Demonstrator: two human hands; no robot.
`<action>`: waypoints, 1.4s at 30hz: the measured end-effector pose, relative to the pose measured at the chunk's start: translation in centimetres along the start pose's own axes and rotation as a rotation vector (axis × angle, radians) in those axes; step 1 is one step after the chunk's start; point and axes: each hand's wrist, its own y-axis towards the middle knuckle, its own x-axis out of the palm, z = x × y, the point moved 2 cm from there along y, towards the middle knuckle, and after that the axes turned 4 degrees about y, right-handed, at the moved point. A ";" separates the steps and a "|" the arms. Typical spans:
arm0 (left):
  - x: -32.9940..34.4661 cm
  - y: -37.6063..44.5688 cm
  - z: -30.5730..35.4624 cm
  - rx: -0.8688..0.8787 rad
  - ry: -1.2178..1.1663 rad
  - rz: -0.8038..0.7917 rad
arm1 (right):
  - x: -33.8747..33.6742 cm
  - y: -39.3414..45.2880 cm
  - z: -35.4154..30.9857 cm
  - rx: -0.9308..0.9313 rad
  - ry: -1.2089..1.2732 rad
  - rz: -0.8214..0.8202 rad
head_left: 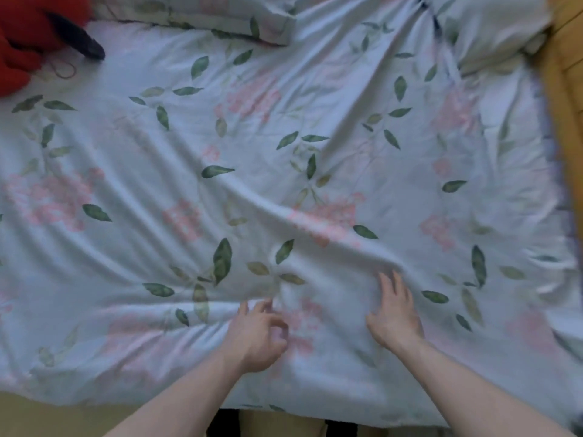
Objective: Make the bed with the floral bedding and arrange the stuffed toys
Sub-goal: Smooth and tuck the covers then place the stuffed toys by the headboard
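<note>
Covering the bed, a creased floral duvet (284, 159) lies beneath both hands: left hand (257, 334) pinches its fabric, right hand (396, 313) rests flat, fingers spread.

1. No text, label, brand, number or sign can be read anywhere in the head view.
2. The pale blue floral duvet cover (284, 171) carries only printed pink blossoms and green leaves, no lettering.
3. The red plush stuffed toy (28, 36) at 10 o'clock shows no tag or writing that can be made out.
</note>
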 end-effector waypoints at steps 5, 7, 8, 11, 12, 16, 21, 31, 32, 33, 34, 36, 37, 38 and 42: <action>-4.7 2.7 8.8 0.122 -0.094 0.306 | -1.6 2.1 12.6 0.128 -0.076 -0.281; -6.0 4.4 11.2 0.140 -0.063 0.357 | -3.0 2.5 15.4 0.129 -0.069 -0.261; -6.7 5.2 12.4 0.148 -0.026 0.354 | -4.1 2.8 16.3 0.134 -0.035 -0.213; -7.8 7.9 16.1 0.155 0.092 0.291 | -7.3 4.2 18.9 0.178 0.063 -0.073; -8.2 8.8 17.3 0.150 0.109 0.275 | -8.3 4.9 19.7 0.201 0.104 -0.044; -8.1 12.3 21.6 0.085 0.169 0.164 | -11.4 8.0 22.9 0.278 0.243 0.061; -5.4 15.6 25.4 0.038 0.237 0.031 | -13.8 11.6 26.0 0.373 0.477 0.135; -4.2 16.7 28.5 0.071 0.254 0.013 | -16.2 13.4 30.4 0.307 0.819 0.474; -4.3 16.7 29.1 0.091 0.254 0.035 | -16.4 13.0 30.7 0.277 0.818 0.524; -4.5 16.7 30.0 0.110 0.254 0.051 | -16.4 12.7 31.0 0.254 0.821 0.582; -4.6 16.7 30.9 0.128 0.256 0.062 | -16.3 12.4 31.3 0.247 0.828 0.638; -4.7 16.9 32.2 0.154 0.262 0.078 | -15.7 12.1 31.6 0.268 0.816 0.710; -4.7 17.1 32.4 0.153 0.264 0.076 | -15.4 12.3 31.8 0.294 0.792 0.684; -4.5 17.3 32.4 0.147 0.267 0.062 | -15.0 12.7 32.1 0.345 0.762 0.611; -3.1 17.0 30.1 0.131 0.320 -0.028 | -14.9 13.5 32.6 0.529 0.712 0.238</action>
